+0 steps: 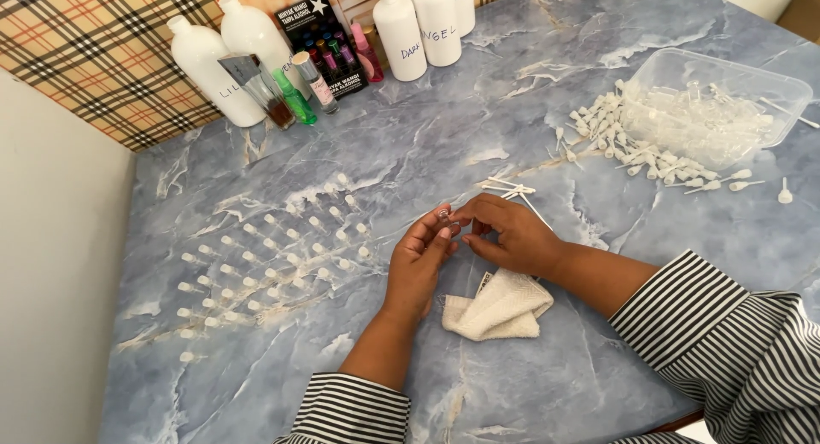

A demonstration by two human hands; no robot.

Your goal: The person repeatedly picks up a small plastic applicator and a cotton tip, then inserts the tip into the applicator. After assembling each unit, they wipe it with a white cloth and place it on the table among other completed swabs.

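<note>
Blue-grey marble-patterned tabletop (598,359) fills nearly the whole frame, with a tan plaid cloth (94,51) across its upper left corner. Along the top edge stand several tall white plastic bottles (213,68), and between them a cluster of small coloured glass bottles (295,94) before a black printed card (320,34). At the upper right lies a clear plastic tub (726,90), tipped on its side, with a heap of small white plastic spray tops (632,145) spilling from it towards the centre. Left of centre, small capped clear vials (265,256) lie in slanting rows on the tabletop. Just below the hands sits a folded white cloth (500,307). Near the middle of the frame, the left hand (418,265) pinches a tiny clear glass vial (443,215) upright at its fingertips. The right hand (512,235), fingers curled, meets it at the vial's top; whether it grips anything there cannot be made out. Both wrists emerge from black-and-white striped sleeves (726,341).
</note>
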